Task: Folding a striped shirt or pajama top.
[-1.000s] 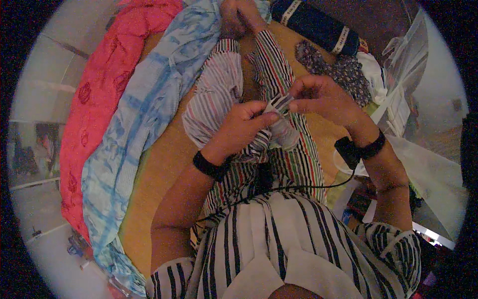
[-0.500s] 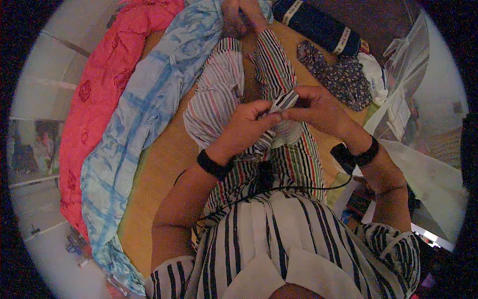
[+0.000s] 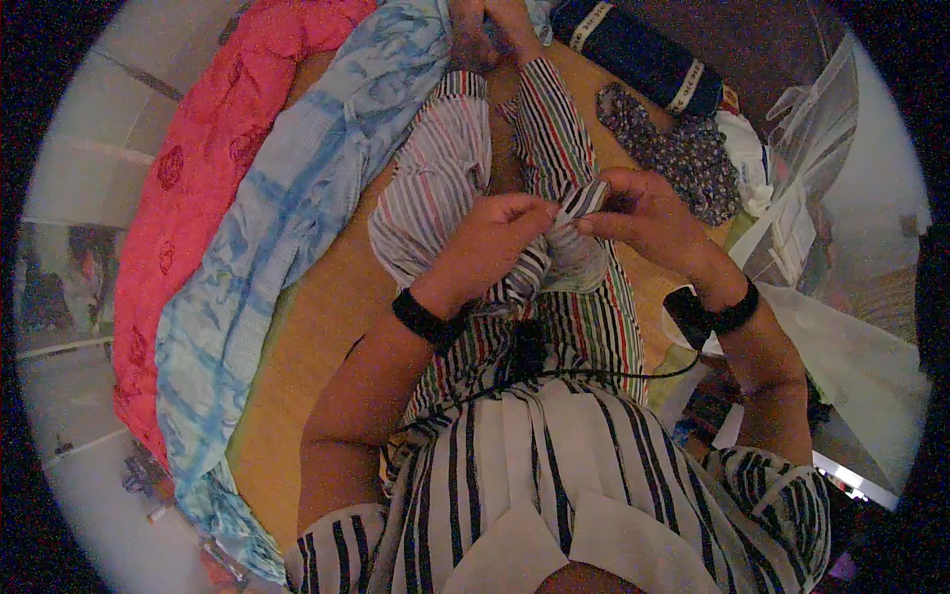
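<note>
Between my hands is a strip of black-and-white striped cloth (image 3: pixel 586 201), its end folded up over my lap. My left hand (image 3: pixel 490 243) pinches it from the left with thumb and forefinger. From the other side, my right hand (image 3: pixel 648 220) holds the folded end between bent fingers and thumb. More bunched striped cloth (image 3: pixel 524 282) hangs below the hands, partly covered by them. My striped trousers (image 3: pixel 589 327) lie beneath, and a paler striped fabric (image 3: pixel 430 218) covers the left leg.
A blue patterned cloth (image 3: pixel 297 188) and a red quilted one (image 3: pixel 188 208) line the left. At the upper right lie a rolled navy textile (image 3: pixel 638 54), a dark flowered cloth (image 3: pixel 683 153) and clear plastic sheeting (image 3: pixel 816 129). A black cable (image 3: pixel 614 373) crosses my lap.
My hands have drawn slightly apart, the right one shifting a little rightward. The folded cloth end now stands more upright between them.
</note>
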A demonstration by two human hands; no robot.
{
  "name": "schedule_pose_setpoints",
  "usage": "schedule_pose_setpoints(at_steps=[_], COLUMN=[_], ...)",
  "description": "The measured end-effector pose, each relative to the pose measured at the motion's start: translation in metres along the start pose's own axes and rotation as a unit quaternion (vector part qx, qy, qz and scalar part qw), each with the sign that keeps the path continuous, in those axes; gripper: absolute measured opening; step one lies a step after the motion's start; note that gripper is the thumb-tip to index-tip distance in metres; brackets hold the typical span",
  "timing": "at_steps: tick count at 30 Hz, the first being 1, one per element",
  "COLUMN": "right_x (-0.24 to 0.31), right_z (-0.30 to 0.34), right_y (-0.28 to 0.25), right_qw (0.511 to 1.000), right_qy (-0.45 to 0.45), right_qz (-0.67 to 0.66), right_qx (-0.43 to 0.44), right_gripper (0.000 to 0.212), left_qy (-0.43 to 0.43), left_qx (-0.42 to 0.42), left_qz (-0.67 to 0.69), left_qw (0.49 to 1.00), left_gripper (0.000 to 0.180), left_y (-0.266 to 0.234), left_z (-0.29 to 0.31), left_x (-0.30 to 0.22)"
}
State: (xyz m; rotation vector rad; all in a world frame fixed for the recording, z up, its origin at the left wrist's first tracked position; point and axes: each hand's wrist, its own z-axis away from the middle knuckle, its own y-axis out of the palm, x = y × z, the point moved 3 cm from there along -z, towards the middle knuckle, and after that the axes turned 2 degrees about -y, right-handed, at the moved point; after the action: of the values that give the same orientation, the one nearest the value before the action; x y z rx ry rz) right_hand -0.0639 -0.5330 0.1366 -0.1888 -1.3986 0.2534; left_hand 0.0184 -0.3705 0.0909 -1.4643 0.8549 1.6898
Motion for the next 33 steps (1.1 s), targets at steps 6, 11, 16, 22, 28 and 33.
schedule_pose_setpoints(at_steps=[6,11,16,22,28,33], right_x=[0.007,0.021,0.028,0.025,0.020,0.024], right_z=[0.005,0.012,0.011,0.013,0.013,0.014], right_y=[-0.004,-0.011,-0.015,-0.016,-0.018,-0.014], right_qw=[0.996,0.987,0.990,0.998,0.985,0.979], right_qy=[0.009,0.004,-0.029,-0.013,-0.097,-0.121], right_qz=[0.050,0.029,0.018,0.006,0.115,0.144], right_qx=[-0.079,-0.158,-0.138,-0.068,-0.081,-0.082], right_gripper=[0.029,0.054,0.042,0.018,0.015,0.017], left_qy=[0.036,0.099,0.095,0.112,0.130,0.072], left_qx=[-0.244,-0.282,-0.245,-0.188,-0.180,-0.171], left_qz=[-0.110,-0.177,-0.137,-0.122,-0.110,-0.081], left_qw=[0.963,0.938,0.955,0.968,0.969,0.979], left_gripper=[0.030,0.031,0.029,0.026,0.025,0.025], left_y=[-0.024,-0.032,-0.029,-0.022,-0.017,-0.021], left_z=[-0.005,0.001,0.001,0.006,0.012,0.014], left_x=[0.000,-0.018,-0.023,-0.028,-0.028,-0.019])
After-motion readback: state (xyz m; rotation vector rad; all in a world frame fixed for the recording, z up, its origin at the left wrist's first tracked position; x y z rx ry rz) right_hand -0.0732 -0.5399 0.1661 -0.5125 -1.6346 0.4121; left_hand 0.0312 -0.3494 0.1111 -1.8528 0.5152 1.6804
